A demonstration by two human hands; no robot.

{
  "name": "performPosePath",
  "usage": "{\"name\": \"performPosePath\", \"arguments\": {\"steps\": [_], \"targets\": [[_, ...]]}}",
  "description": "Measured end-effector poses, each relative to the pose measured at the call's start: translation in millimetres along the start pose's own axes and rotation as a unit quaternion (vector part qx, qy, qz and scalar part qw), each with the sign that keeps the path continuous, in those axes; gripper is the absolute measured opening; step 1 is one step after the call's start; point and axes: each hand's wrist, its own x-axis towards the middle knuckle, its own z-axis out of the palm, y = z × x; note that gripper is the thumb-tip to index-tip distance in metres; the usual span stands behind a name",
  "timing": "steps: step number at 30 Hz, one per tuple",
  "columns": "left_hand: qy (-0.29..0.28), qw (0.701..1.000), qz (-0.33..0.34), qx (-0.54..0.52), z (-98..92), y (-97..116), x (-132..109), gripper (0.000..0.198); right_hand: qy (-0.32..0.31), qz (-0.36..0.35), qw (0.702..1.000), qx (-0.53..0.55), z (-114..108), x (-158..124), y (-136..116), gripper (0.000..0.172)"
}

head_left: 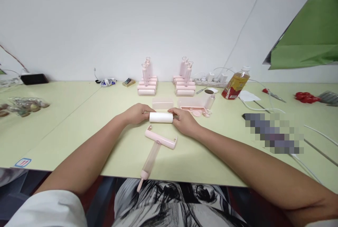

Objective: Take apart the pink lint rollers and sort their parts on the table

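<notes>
A white roll (161, 117) lies level between my two hands, one at each end. My left hand (137, 113) has its fingers closed on the left end, and my right hand (185, 121) grips the right end. Just in front of it, a pink roller frame (161, 139) with a clear handle (151, 158) rests on the table, its handle pointing toward me past the front edge. Behind the roll is a translucent pinkish cover (162, 103). To its right are a second cover (188, 101) and pink parts (196, 113).
Two rows of pink rollers (147, 88) (185, 88) stand near the wall. A drink bottle (236, 83), a power strip (211, 83) and a blurred-out object (273, 133) are on the right. Bagged items (27, 105) lie at the far left of the table (79, 114).
</notes>
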Motion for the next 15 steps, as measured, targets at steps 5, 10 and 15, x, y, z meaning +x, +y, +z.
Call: {"name": "performPosePath", "arguments": {"steps": [5,10,15], "targets": [[0.182,0.977,-0.041,-0.099,-8.8,10.6,1.0,0.018,-0.002,0.007,0.999,0.039,-0.5,-0.9,-0.3,0.053],[0.326,0.900,-0.180,-0.226,-34.5,2.1,4.2,0.025,0.016,0.012,0.999,0.044,3.0,-0.2,-0.3,0.049],[0.260,0.906,-0.312,-0.123,-65.7,-11.1,20.8,0.031,0.015,-0.022,0.998,0.060,6.5,0.7,-0.6,0.047]]}}
